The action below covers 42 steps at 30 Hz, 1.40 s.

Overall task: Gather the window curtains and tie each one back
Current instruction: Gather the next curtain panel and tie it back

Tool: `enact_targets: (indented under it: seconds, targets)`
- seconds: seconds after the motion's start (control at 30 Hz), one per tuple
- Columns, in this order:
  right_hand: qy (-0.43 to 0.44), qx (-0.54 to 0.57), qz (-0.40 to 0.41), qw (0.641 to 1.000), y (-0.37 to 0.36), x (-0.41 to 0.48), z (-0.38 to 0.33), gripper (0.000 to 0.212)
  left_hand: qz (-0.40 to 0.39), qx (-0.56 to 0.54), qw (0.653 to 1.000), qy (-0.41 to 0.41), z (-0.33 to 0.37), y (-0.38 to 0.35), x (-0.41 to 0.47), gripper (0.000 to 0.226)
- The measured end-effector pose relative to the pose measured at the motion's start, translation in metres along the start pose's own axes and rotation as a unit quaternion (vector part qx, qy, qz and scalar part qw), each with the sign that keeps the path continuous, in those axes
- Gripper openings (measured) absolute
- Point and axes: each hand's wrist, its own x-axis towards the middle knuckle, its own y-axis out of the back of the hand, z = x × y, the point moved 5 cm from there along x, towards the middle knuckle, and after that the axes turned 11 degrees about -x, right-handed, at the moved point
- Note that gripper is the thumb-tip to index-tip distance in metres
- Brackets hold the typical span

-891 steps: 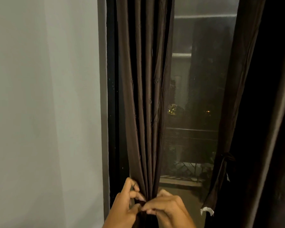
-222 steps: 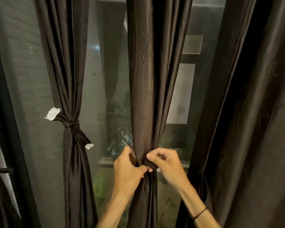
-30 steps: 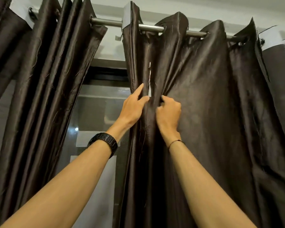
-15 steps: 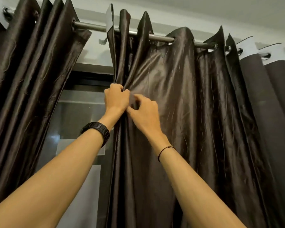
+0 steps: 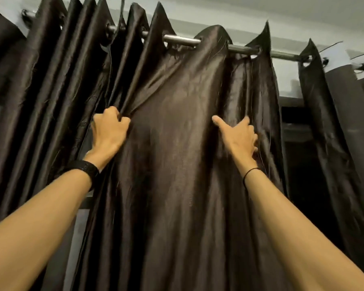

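A dark brown satin curtain panel (image 5: 177, 164) hangs by eyelets from a metal rod (image 5: 182, 40) and fills the middle of the view. Both my arms reach up to it. My left hand (image 5: 108, 133) grips a bunch of folds at the panel's left edge. My right hand (image 5: 237, 136) is further right, thumb stretched out over the flat cloth and fingers hooked round a fold at the panel's right side. The cloth between my hands is spread wide and smooth.
Another dark curtain (image 5: 29, 91) hangs in tight pleats on the left. A further panel with a white top band (image 5: 345, 91) hangs on the right. A dark gap of window frame (image 5: 292, 122) shows between them. The ceiling is close above the rod.
My hands, close together at the panel's left edge half a second ago, have moved apart. The right hand slid right across the cloth, and the folded panel is spread out.
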Motion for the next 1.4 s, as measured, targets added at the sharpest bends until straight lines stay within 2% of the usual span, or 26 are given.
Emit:
enact_targets:
  seconds: [0.13, 0.2, 0.3, 0.37, 0.4, 0.47, 0.5, 0.57, 0.6, 0.67, 0.73, 0.8, 0.87, 0.93, 0.97, 1.0, 1.03, 1.1, 1.17, 1.2, 1.3, 1.4]
  targets:
    - [0.026, 0.066, -0.027, 0.997, -0.018, -0.014, -0.020, 0.125, -0.062, -0.044, 0.996, -0.041, 0.024, -0.017, -0.021, 0.024]
    - [0.033, 0.094, -0.014, 0.995, -0.019, -0.017, -0.028, 0.126, -0.092, -0.086, 0.990, -0.062, 0.040, -0.025, -0.028, 0.046]
    - [0.075, 0.033, 0.071, 0.994, -0.012, -0.020, -0.040, 0.122, -0.117, -0.164, 0.977, -0.068, 0.060, -0.030, -0.034, 0.090]
    - [0.103, 0.021, 0.097, 0.990, -0.008, -0.017, -0.045, 0.107, -0.118, -0.220, 0.968, -0.026, 0.063, -0.033, -0.029, 0.103]
    - [0.118, 0.025, 0.090, 0.989, -0.007, -0.014, -0.047, 0.086, -0.118, -0.236, 0.965, 0.005, 0.062, -0.034, -0.025, 0.107]
    - [0.136, 0.027, 0.078, 0.987, -0.004, -0.011, -0.055, 0.034, -0.141, -0.247, 0.958, 0.049, 0.061, -0.040, -0.019, 0.103]
    - [0.139, 0.029, 0.082, 0.987, -0.004, -0.014, -0.064, 0.027, -0.163, -0.261, 0.950, 0.048, 0.064, -0.044, -0.018, 0.098]
    - [0.202, 0.036, 0.062, 0.977, -0.013, -0.034, -0.103, 0.026, -0.191, -0.309, 0.931, 0.031, 0.074, -0.048, -0.020, 0.091]
    - [0.254, 0.040, 0.028, 0.966, -0.022, -0.050, -0.129, 0.025, -0.185, -0.337, 0.923, 0.031, 0.077, -0.048, -0.021, 0.085]
    - [0.333, 0.052, -0.034, 0.941, -0.038, -0.077, -0.173, 0.023, -0.137, -0.393, 0.909, 0.034, 0.078, -0.044, -0.021, 0.059]
    - [0.343, 0.087, -0.073, 0.932, -0.042, -0.086, -0.193, 0.024, -0.106, -0.428, 0.896, 0.046, 0.067, -0.040, -0.018, 0.042]
    - [0.346, 0.095, -0.080, 0.930, -0.037, -0.086, -0.189, 0.036, -0.130, -0.440, 0.887, 0.057, 0.058, -0.040, -0.021, 0.039]
    - [0.341, 0.089, -0.015, 0.936, -0.020, -0.085, -0.170, 0.042, -0.167, -0.454, 0.872, 0.067, 0.054, -0.043, -0.025, 0.043]
    - [0.318, 0.099, 0.162, 0.929, 0.009, -0.082, -0.139, 0.031, -0.179, -0.448, 0.872, 0.081, 0.052, -0.042, -0.026, 0.064]
    - [0.281, 0.106, 0.251, 0.920, 0.023, -0.081, -0.117, 0.027, -0.183, -0.435, 0.878, 0.086, 0.052, -0.041, -0.026, 0.079]
    - [0.230, 0.114, 0.300, 0.919, 0.033, -0.079, -0.094, 0.031, -0.190, -0.419, 0.884, 0.089, 0.052, -0.041, -0.027, 0.092]
    - [0.183, 0.131, 0.284, 0.932, 0.035, -0.073, -0.071, 0.044, -0.195, -0.406, 0.888, 0.089, 0.052, -0.041, -0.029, 0.100]
    - [0.126, 0.195, 0.110, 0.966, 0.014, -0.065, -0.037, 0.067, -0.201, -0.398, 0.891, 0.090, 0.050, -0.041, -0.036, 0.102]
    - [0.145, 0.226, -0.067, 0.961, -0.018, -0.082, -0.024, 0.071, -0.202, -0.418, 0.878, 0.113, 0.047, -0.041, -0.049, 0.095]
    - [0.164, 0.228, -0.126, 0.952, -0.032, -0.095, -0.023, 0.066, -0.205, -0.435, 0.867, 0.128, 0.044, -0.042, -0.057, 0.089]
    - [0.173, 0.232, -0.219, 0.932, -0.063, -0.136, -0.028, 0.054, -0.237, -0.479, 0.826, 0.177, 0.041, -0.050, -0.092, 0.074]
    - [0.136, 0.253, -0.256, 0.923, -0.083, -0.172, -0.022, 0.051, -0.237, -0.493, 0.801, 0.243, 0.030, -0.047, -0.136, 0.078]
